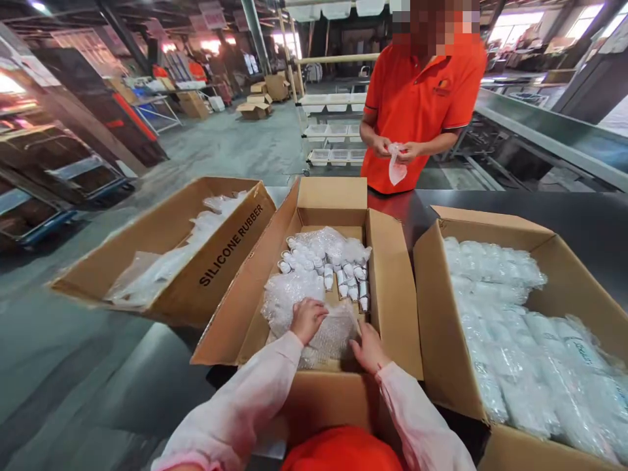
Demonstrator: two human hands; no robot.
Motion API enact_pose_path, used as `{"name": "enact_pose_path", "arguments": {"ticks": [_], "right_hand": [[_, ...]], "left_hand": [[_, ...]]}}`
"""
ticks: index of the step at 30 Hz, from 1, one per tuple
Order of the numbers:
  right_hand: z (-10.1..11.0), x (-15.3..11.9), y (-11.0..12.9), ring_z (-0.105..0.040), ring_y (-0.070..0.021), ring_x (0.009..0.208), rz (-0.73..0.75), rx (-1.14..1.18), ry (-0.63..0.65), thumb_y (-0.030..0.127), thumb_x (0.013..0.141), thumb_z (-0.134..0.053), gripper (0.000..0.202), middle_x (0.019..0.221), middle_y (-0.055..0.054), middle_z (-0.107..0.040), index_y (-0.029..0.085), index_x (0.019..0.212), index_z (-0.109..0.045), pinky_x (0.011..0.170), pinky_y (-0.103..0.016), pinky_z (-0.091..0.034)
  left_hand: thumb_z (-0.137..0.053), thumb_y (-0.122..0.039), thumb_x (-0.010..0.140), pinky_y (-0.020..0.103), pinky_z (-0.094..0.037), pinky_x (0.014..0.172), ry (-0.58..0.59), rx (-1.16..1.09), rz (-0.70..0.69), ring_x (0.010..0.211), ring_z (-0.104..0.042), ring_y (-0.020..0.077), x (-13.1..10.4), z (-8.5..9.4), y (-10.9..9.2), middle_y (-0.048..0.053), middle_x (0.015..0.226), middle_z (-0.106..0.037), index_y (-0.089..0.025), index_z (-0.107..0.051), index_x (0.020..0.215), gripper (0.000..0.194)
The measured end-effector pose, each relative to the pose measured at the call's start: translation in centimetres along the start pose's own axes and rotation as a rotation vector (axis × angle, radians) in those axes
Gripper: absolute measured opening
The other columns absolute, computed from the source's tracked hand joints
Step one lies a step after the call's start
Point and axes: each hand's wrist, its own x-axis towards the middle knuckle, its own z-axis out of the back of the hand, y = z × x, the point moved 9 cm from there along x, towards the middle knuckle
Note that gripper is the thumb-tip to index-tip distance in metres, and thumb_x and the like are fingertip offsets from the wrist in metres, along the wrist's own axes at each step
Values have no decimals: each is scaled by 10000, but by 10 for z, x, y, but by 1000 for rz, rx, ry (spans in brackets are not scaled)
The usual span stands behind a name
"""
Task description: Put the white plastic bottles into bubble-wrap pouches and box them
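In the head view both my hands are inside the middle cardboard box point(392, 294). My left hand point(308, 320) is closed, pinching the upper left edge of a bubble wrap bag point(336, 332). My right hand point(369, 348) has its thumb and fingers closed on the right edge of the same bag. Beyond the bag lie several small white bottle-like pieces point(348, 278) with dark sides. More bubble wrap point(294, 297) is heaped to the left of them. I cannot tell whether anything is inside the bag.
On the left a box marked SILICONE RUBBER point(230, 252) holds clear plastic wrap. To the right another box point(449, 327) contains rows of bubble-wrapped items point(530, 340). Across the dark table point(500, 206) stands a co-worker point(422, 111) holding a white bag point(397, 163). A shelf rack point(333, 99) is behind.
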Motion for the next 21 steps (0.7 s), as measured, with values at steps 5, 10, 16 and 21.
{"name": "enact_pose_path", "arguments": {"ticks": [5,10,16,21], "right_hand": [[49,9,25,-300,-328,1337,204,51,-199,298,663,-668,830,1449,-199,-335,94,1397,-339,1080,-502,-277],[55,-9,39,-612,-194,724,207,323,299,430,746,-610,337,741,-39,-679,154,913,-708,679,-307,-480],[54,-29,1,-503,-113,525,-115,673,343,556,554,-750,481,575,6,-598,119,744,-690,514,-233,-383],[115,-42,-26,-479,-128,517,-137,694,-226,684,559,-688,542,547,-9,-561,153,577,-581,499,-254,-399]], "left_hand": [[-521,-182,828,333,-464,924,-39,-347,-146,963,-631,179,-16,27,-26,57,968,-724,-216,-737,851,220],[-521,-241,802,362,-489,886,-70,-641,-184,890,-644,203,-30,44,-43,71,882,-730,-212,-750,808,231],[-626,-145,705,339,-450,956,157,-950,17,1049,-604,207,2,2,-50,81,1132,-673,-185,-660,1106,404],[-577,-190,821,370,-457,909,68,-891,588,1048,-603,229,64,-55,-13,164,1133,-638,-78,-574,1134,333]]}}
